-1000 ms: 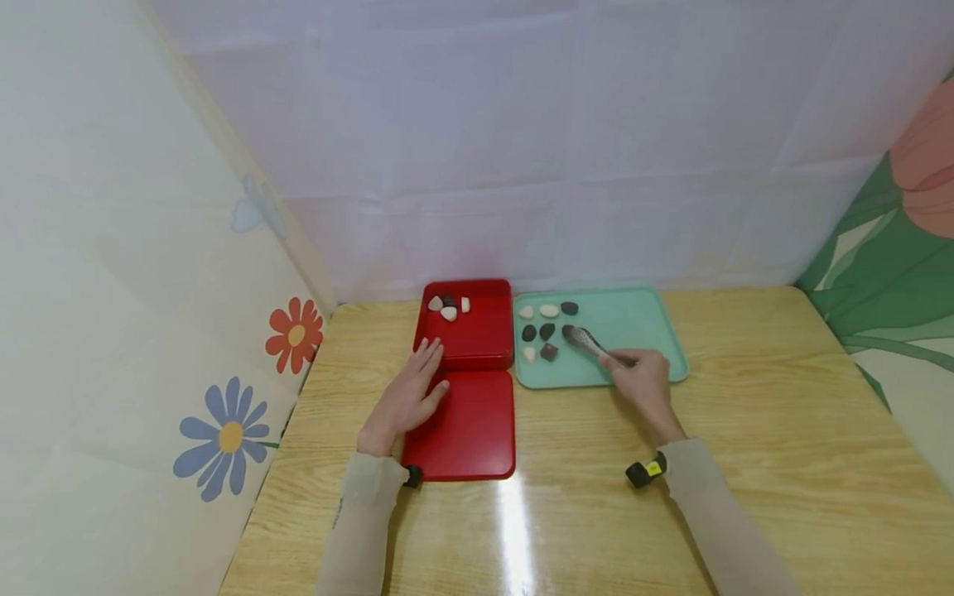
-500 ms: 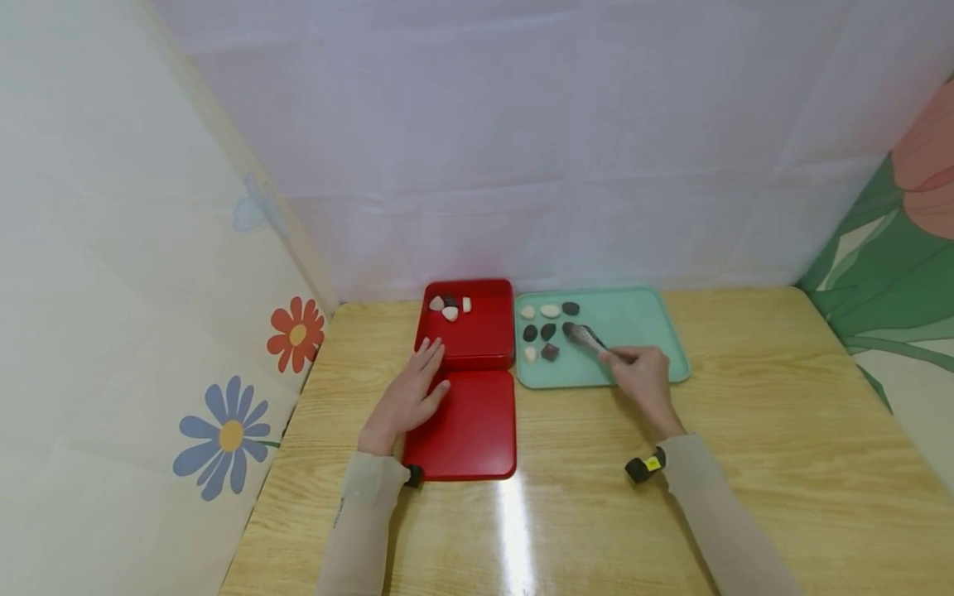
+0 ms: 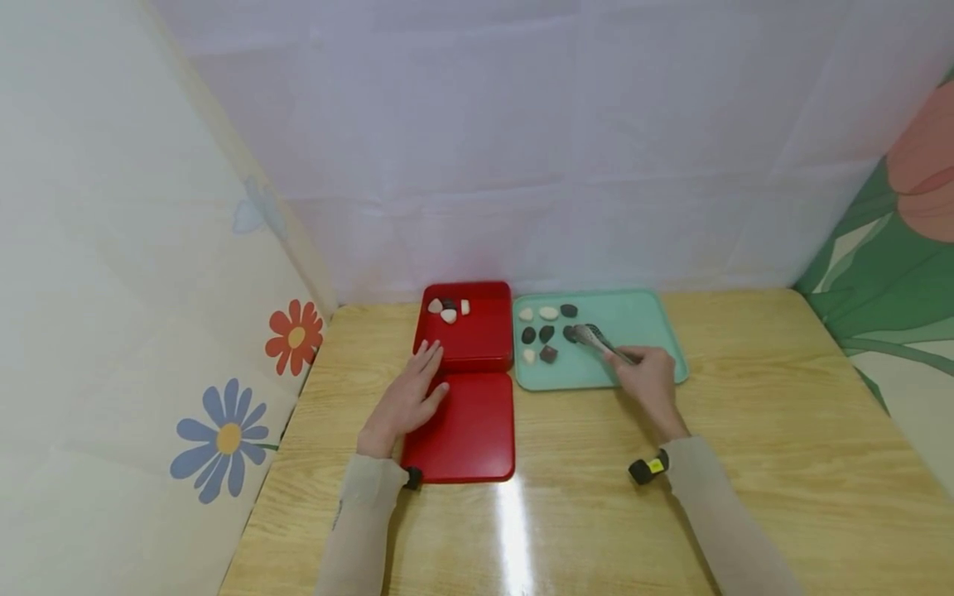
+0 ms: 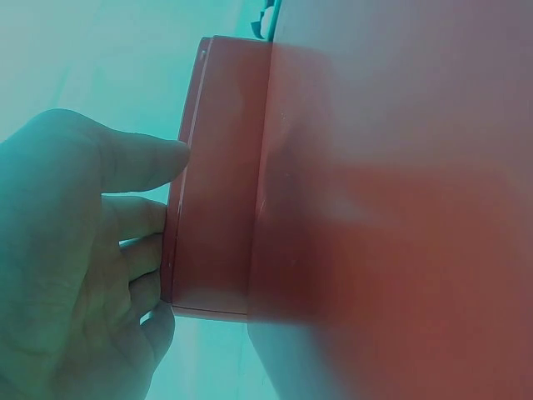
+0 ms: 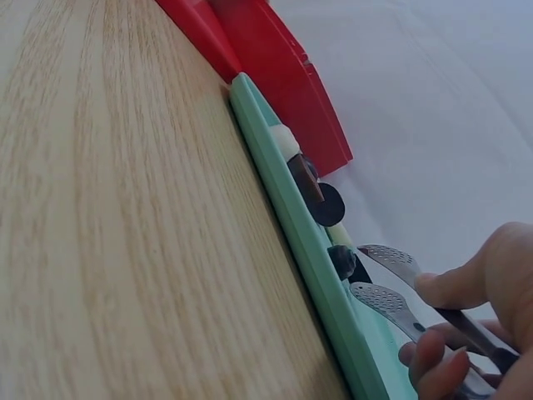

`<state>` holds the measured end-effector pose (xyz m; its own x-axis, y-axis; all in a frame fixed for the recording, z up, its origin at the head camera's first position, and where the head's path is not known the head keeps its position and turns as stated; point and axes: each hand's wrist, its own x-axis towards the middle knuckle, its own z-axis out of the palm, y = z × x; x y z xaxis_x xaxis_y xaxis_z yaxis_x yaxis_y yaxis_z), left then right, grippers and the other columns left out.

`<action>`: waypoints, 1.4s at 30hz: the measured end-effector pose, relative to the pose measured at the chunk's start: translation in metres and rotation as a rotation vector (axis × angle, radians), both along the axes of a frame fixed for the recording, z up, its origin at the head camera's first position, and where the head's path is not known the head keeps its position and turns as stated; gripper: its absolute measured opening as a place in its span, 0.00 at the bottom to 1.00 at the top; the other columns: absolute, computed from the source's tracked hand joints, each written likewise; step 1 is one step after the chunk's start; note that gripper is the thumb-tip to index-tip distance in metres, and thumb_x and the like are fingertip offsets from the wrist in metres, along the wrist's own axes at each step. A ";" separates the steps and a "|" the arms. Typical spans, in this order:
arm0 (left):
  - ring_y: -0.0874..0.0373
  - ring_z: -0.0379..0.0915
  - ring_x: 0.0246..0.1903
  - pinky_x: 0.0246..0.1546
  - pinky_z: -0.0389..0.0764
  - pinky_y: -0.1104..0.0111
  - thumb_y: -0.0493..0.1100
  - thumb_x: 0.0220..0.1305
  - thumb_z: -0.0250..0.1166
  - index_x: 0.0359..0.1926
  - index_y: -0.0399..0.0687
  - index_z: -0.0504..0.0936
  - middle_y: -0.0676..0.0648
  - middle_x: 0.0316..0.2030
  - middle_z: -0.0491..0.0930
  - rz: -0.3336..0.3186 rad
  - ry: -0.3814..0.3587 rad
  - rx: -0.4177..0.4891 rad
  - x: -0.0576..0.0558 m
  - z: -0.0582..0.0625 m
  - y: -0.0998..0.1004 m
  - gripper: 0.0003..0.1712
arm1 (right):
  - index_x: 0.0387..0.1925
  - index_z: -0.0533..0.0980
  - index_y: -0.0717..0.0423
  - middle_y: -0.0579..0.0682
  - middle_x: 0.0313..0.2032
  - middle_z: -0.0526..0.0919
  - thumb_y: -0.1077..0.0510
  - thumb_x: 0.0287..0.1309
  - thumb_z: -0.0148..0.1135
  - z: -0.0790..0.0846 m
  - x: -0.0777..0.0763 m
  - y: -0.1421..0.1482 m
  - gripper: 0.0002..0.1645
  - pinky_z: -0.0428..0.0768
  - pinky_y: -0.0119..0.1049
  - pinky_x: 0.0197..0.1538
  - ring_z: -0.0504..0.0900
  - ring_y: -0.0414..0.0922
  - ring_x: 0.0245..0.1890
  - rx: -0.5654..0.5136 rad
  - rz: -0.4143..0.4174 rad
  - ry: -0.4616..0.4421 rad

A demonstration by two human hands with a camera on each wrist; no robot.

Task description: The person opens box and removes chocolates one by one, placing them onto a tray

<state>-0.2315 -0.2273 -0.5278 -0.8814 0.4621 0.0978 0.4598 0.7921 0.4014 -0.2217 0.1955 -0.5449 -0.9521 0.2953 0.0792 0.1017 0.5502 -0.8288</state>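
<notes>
My right hand (image 3: 647,377) holds silver tongs (image 3: 594,339) with perforated ends over the mint-green tray (image 3: 633,310). In the right wrist view the tongs (image 5: 391,304) are spread, their tips beside a dark stone (image 5: 341,262). That dark stone (image 3: 570,334) lies at the right of the rows of dark and white stones on the tray. My left hand (image 3: 406,397) rests with extended fingers at the near left corner of the red box (image 3: 477,364). In the left wrist view the thumb and fingertips of the left hand (image 4: 92,233) meet the red box's edge (image 4: 212,192).
Several white and dark stones, including a white one (image 3: 449,316), sit at the back left inside the red box. A flat red lid (image 3: 465,430) lies in front of the box, partly under the left hand. A white cloth wall (image 3: 477,165) stands behind the trays.
The tongs have drawn slightly to the right, so their tips show more of the dark stone. The left hand stays in place at the box.
</notes>
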 end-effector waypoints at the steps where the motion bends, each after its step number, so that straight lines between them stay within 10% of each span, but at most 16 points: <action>1: 0.37 0.41 0.85 0.82 0.54 0.42 0.49 0.80 0.59 0.83 0.34 0.56 0.37 0.84 0.53 -0.004 0.005 0.006 0.000 0.000 0.000 0.42 | 0.53 0.88 0.62 0.63 0.50 0.91 0.50 0.69 0.71 0.000 0.000 0.000 0.21 0.81 0.38 0.43 0.88 0.59 0.51 0.005 0.000 0.001; 12: 0.38 0.40 0.85 0.83 0.53 0.44 0.49 0.79 0.60 0.83 0.35 0.55 0.38 0.85 0.51 0.005 -0.006 -0.003 0.002 0.001 -0.002 0.43 | 0.57 0.86 0.64 0.66 0.51 0.90 0.48 0.68 0.73 0.011 -0.004 -0.004 0.27 0.79 0.36 0.36 0.85 0.56 0.42 0.035 0.059 0.020; 22: 0.38 0.41 0.85 0.82 0.56 0.42 0.47 0.78 0.62 0.83 0.35 0.55 0.39 0.85 0.51 0.018 -0.011 0.003 0.005 0.003 0.000 0.43 | 0.58 0.84 0.67 0.68 0.53 0.88 0.51 0.67 0.73 0.025 -0.010 -0.021 0.27 0.83 0.61 0.57 0.85 0.64 0.54 0.002 0.131 0.047; 37: 0.40 0.39 0.86 0.82 0.57 0.43 0.48 0.78 0.62 0.84 0.37 0.54 0.39 0.86 0.50 0.022 -0.032 0.000 0.003 0.003 0.001 0.44 | 0.54 0.88 0.59 0.61 0.49 0.90 0.50 0.64 0.76 0.046 -0.022 -0.054 0.22 0.82 0.59 0.58 0.85 0.60 0.53 0.014 0.190 0.098; 42: 0.40 0.39 0.86 0.81 0.57 0.43 0.47 0.79 0.61 0.84 0.36 0.54 0.39 0.86 0.49 0.021 -0.030 -0.001 0.003 0.003 0.001 0.43 | 0.54 0.88 0.61 0.59 0.45 0.88 0.50 0.66 0.76 0.049 -0.027 -0.068 0.23 0.80 0.47 0.42 0.81 0.54 0.41 0.020 0.225 0.093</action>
<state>-0.2282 -0.2266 -0.5248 -0.8934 0.4436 0.0713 0.4311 0.8017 0.4141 -0.2484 0.1276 -0.4960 -0.9821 0.0745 0.1732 -0.1013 0.5664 -0.8179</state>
